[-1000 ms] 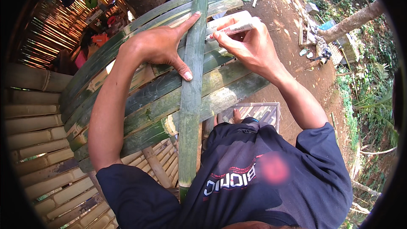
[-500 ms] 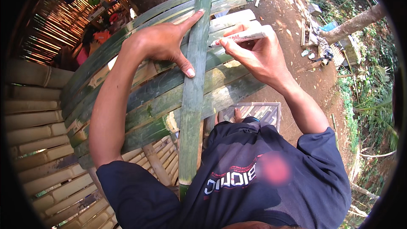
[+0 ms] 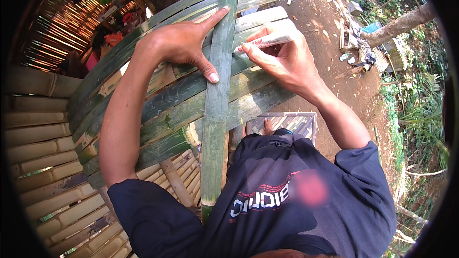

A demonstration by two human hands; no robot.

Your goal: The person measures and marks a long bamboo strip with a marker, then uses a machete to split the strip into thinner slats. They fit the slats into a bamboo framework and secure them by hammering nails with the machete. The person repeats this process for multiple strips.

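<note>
A long green bamboo strip [image 3: 216, 114] runs from my chest upward across a stack of other split bamboo slats [image 3: 158, 110]. My left hand [image 3: 184, 43] presses on the strip, index finger stretched along its left edge and thumb across its face. My right hand [image 3: 282, 59] holds a white marker pen [image 3: 265, 42] in its fingers, with the red tip touching the strip's right edge just beside my left hand.
A bamboo slat floor [image 3: 43, 162] lies at the left, with a slatted wall and coloured items [image 3: 110, 28] beyond. Bare reddish earth with scraps [image 3: 334, 33] and greenery [image 3: 420, 105] lie at the right. A small woven stool [image 3: 291, 124] sits below my right forearm.
My right hand with the marker has shifted slightly to the right and down along the strip's edge. My left hand has stayed on the strip.
</note>
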